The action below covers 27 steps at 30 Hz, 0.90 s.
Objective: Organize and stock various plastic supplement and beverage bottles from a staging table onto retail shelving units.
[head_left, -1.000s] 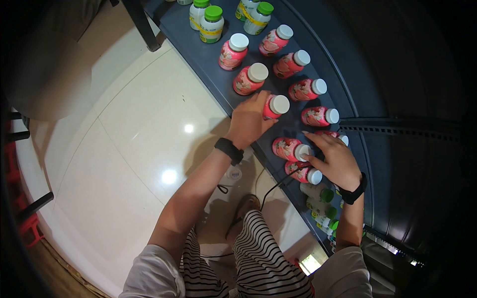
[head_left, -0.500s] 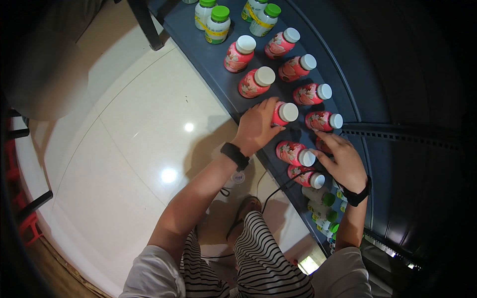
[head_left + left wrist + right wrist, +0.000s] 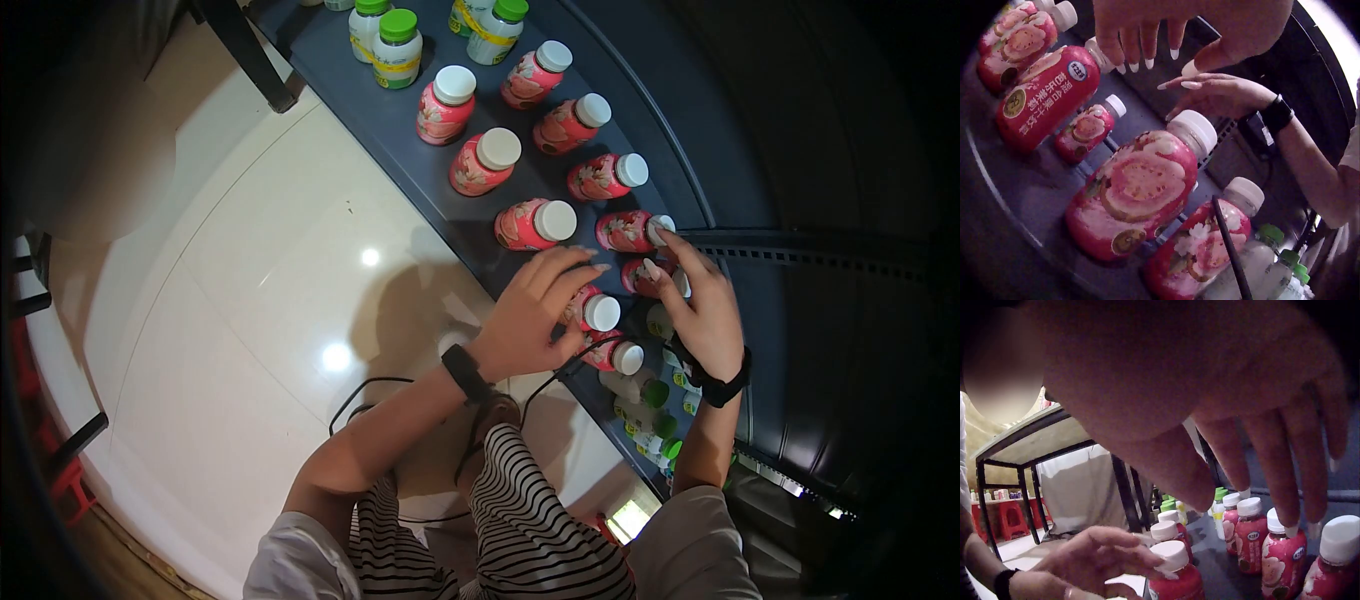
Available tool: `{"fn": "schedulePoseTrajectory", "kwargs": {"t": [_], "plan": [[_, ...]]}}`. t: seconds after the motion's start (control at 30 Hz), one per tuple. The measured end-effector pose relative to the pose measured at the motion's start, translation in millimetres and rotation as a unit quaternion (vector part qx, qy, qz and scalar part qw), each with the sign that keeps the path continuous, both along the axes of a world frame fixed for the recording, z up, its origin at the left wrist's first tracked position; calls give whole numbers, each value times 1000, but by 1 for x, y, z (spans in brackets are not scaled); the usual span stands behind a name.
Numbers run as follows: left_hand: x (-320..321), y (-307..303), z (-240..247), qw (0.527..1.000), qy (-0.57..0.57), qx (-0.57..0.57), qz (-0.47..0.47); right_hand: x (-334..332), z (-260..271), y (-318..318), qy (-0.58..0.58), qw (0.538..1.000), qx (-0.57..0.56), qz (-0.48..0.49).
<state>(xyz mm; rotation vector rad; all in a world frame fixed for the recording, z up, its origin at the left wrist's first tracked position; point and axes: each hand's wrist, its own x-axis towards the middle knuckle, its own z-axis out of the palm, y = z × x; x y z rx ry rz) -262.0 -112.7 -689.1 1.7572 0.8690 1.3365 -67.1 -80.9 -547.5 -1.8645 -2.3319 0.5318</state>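
Pink juice bottles with white caps stand in two rows on a dark shelf. My left hand hovers over a front-row bottle, fingers spread and holding nothing; the left wrist view shows them above a guava-printed bottle. Just beyond its fingertips is another pink bottle. My right hand reaches over the back row, its fingers extended. Its index fingertip overlaps the cap of one bottle, and its thumb is close over the neighbouring bottle, partly hidden by the hand.
Green-capped bottles with yellow bands stand at the shelf's far end. More green-capped bottles are at the near end. A black cable crosses the shelf edge near my left hand. A dark post rises from the tiled floor.
My left hand has let go of a front-row pink bottle and moved nearer to me, over the following one. My right hand has shifted slightly, its index finger now at a back-row cap.
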Motion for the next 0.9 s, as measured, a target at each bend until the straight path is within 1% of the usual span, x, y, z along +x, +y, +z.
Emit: {"fn": "schedulePoseTrajectory", "kwargs": {"t": [0.07,0.2,0.3,0.4,0.5,0.6,0.7,0.83,0.9], "plan": [[5,-5,-4,998,10,-39,-38,-1,0,0,5,1000,4,1],[13,-12,-14,995,33,-75,-64,-1,0,0,14,1000,9,-10],[17,-12,-19,993,59,-69,-77,-1,-2,0,28,999,28,-14],[22,-13,-28,990,94,-76,-77,0,1,-1,18,1000,11,-18],[25,-13,-36,986,134,-66,-70,-1,3,-1,16,1000,20,1],[26,-14,-37,987,125,-69,-70,-8,17,-5,12,999,41,11],[26,-14,-37,986,133,-72,-68,-26,42,-15,49,997,63,-3],[27,-13,-39,985,141,-74,-62,-38,66,-32,151,985,82,14],[26,-11,-40,985,143,-76,-57,-39,73,-44,175,977,121,-4]]}}
